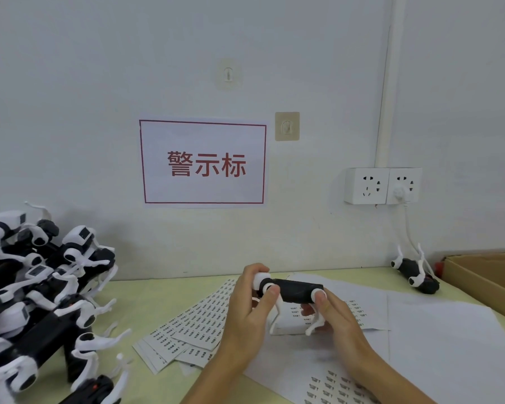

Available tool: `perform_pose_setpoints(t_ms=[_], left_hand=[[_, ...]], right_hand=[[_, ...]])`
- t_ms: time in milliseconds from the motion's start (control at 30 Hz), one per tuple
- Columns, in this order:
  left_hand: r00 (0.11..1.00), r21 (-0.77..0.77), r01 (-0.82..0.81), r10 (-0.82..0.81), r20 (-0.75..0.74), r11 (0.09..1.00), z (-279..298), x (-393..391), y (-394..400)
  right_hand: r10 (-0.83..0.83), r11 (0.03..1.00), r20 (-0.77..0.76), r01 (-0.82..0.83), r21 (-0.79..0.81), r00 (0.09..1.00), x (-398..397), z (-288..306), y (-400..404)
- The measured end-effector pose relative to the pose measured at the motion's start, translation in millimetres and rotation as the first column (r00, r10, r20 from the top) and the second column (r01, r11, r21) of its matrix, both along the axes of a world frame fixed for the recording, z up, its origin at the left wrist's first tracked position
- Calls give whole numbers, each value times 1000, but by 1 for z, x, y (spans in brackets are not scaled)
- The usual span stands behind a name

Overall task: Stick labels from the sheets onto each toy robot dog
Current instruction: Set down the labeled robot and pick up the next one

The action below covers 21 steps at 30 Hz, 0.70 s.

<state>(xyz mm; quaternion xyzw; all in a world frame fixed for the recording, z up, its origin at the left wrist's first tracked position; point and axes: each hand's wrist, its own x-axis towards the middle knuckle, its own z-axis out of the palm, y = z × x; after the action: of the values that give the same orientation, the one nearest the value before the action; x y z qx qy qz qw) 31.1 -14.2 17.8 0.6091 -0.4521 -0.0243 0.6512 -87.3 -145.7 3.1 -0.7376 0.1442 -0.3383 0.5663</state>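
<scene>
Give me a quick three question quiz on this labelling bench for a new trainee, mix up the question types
1. True or false: both hands hold one toy robot dog above the label sheets.
2. Where is the pile of toy robot dogs? A) the person's left B) inside the cardboard box C) on the wall
3. Fill in: a single dog lies beside the cardboard ____.

Key: 1 true, left hand and right hand; 2 A; 3 box.
</scene>
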Motion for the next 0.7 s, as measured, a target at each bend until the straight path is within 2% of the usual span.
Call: perform_pose_setpoints(t_ms=[133, 233, 333, 467, 600, 700], left_hand=[[999, -4, 16, -16, -43, 1000, 2, -5, -1], [995, -11, 13, -14, -95, 1000, 4, -3, -2], [968, -50, 4, -16, -251, 999, 5, 1, -1], [909, -72, -31, -2, -416, 997, 4, 10, 2], [904, -80, -35, -2, -426, 996, 8, 24, 8], [947, -20, -21, 14, -320, 1000, 14, 40, 21]], right_hand=[[-55, 995, 12, 54, 87, 998, 2, 2, 1], [-49, 995, 16, 48, 87, 999, 3, 2, 2], [-10, 991, 77, -1, 131, 997, 1, 1, 1], [-57, 992, 106, 44, 119, 993, 2, 0, -1], [-105, 987, 98, 91, 136, 990, 3, 1, -6], [-162, 977, 65, 151, 154, 985, 5, 11, -12]])
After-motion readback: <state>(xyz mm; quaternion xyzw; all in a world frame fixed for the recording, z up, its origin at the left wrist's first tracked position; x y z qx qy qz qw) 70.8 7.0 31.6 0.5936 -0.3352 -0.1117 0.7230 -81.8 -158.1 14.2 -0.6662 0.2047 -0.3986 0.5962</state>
